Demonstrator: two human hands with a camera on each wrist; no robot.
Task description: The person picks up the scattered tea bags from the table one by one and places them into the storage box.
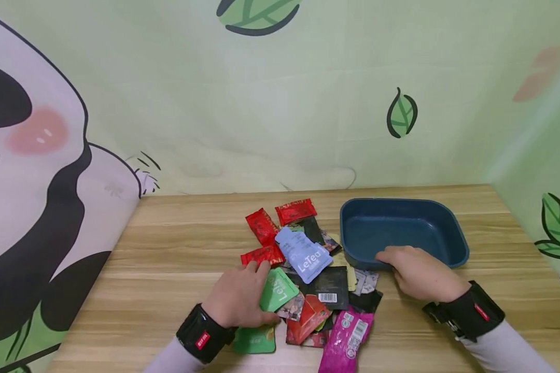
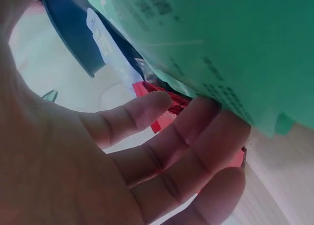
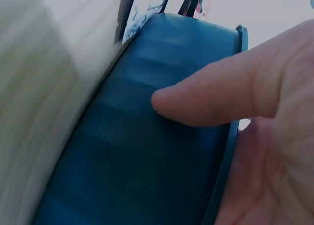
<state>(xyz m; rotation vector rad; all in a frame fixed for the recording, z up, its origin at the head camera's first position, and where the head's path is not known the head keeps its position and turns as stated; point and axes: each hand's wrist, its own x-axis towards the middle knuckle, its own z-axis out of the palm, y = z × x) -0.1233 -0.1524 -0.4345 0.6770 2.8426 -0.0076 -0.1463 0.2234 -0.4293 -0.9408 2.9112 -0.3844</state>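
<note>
My left hand (image 1: 242, 296) bends over a light green tea packet (image 1: 278, 290), fingers at its far edge and thumb by its near side. Seen from the left wrist, a green packet (image 2: 206, 43) covers some fingertips. A darker green packet (image 1: 256, 340) lies below this hand. At the right, my right hand (image 1: 420, 272) grips the near rim of a dark blue tray (image 1: 458, 248); its thumb (image 3: 196, 95) presses the outer wall. Beside the left hand spreads a pile with a blue LeTea pouch (image 1: 305, 256) and a black packet (image 1: 330, 286).
Red packets (image 1: 296, 211) lie at the back of the pile. A magenta packet (image 1: 347, 339) sits at the front, near an orange-red one (image 1: 307, 318). The wooden table (image 1: 168, 248) meets a printed cloth backdrop (image 1: 284, 129) behind the tray.
</note>
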